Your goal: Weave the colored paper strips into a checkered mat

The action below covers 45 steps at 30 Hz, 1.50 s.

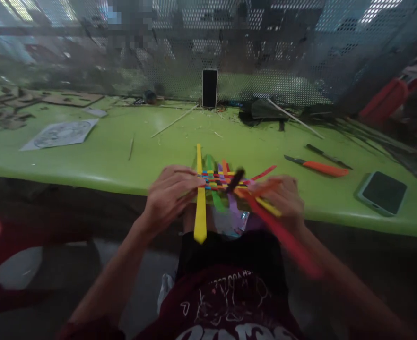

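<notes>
A small woven mat of coloured strips (220, 180) sits at the near edge of the green table (116, 156), with loose ends sticking out all round. My left hand (169, 196) grips its left side, fingers curled by a long yellow strip (200, 208) that hangs over the table edge. My right hand (284, 200) is blurred and closed on the mat's right side, with a long red strip (286, 238) running down past my wrist and a yellow strip end under its fingers.
An orange-handled utility knife (318, 166) and a dark tool (327, 156) lie to the right, with a phone (382, 192) face up near the right edge. Another phone (209, 88) stands upright against the mesh wall. A printed sheet (61, 133) and cardboard scraps lie at the left.
</notes>
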Motion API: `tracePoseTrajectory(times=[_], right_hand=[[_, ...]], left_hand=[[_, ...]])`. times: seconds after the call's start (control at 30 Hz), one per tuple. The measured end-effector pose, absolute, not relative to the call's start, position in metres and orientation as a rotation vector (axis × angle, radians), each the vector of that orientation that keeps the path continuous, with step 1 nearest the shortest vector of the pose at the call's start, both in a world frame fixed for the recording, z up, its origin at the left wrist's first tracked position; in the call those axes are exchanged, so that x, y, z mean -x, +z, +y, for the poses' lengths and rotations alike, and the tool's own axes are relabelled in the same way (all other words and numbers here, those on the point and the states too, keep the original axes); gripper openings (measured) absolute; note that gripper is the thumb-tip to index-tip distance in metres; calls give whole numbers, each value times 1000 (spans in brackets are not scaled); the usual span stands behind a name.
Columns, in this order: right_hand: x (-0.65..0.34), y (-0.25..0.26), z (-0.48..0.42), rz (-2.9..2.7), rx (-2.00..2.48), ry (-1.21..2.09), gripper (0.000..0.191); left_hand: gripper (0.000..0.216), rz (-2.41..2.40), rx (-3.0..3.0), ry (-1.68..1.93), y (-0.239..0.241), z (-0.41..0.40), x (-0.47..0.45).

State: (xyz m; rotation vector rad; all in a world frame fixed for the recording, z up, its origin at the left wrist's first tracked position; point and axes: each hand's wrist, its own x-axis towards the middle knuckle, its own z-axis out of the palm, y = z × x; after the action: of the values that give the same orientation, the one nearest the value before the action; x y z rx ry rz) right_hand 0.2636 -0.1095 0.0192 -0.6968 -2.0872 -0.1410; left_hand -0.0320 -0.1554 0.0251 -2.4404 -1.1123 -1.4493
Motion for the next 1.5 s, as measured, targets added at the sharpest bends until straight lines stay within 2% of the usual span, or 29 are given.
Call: tracePoseTrajectory(times=[0.13, 0.27, 0.37, 0.47, 0.57, 0.67, 0.8, 0.87, 1.03, 1.17, 1.37, 1.5], right_hand=[[-255, 92, -79, -1927, 796, 206, 9], [-246, 156, -57, -1831, 922, 772, 17], [-242, 166, -40, -1740, 1040, 1107, 21], [-242, 146, -15, -1804, 1159, 1220, 28], [-247, 113, 13, -1966, 1269, 1159, 22], [-252, 85, 38, -2131, 1338, 1083, 16], [-251, 61, 61, -2380, 1314, 953, 26], [-249, 52, 67, -2461, 1277, 906, 25], [-249, 33, 67, -2478, 1191, 739, 8], [-253, 23, 59, -2449, 1163, 641, 9], [-258, 8, 51, -2460, 1005, 219, 4], [-261, -2, 52, -2467, 955, 195, 4]], left_hand=[[5, -1017, 2255, -1465, 113, -127, 30], [23, -1035, 2142, -1379, 194, -91, 35], [33, -1089, 2080, -1086, 218, -69, 40], [26, -1208, 2178, -992, 192, -54, 36], [16, -1287, 2393, -895, 131, -44, 21], [21, -1409, 2571, -625, 68, -33, 2], [36, -1401, 2666, -486, 18, -15, -15], [39, -1406, 2683, -434, 9, -7, -21], [34, -1441, 2665, -338, 8, 5, -33], [34, -1408, 2663, -347, 6, 8, -36], [41, -1458, 2714, -375, 2, 12, -35], [38, -1457, 2711, -353, 2, 10, -35]])
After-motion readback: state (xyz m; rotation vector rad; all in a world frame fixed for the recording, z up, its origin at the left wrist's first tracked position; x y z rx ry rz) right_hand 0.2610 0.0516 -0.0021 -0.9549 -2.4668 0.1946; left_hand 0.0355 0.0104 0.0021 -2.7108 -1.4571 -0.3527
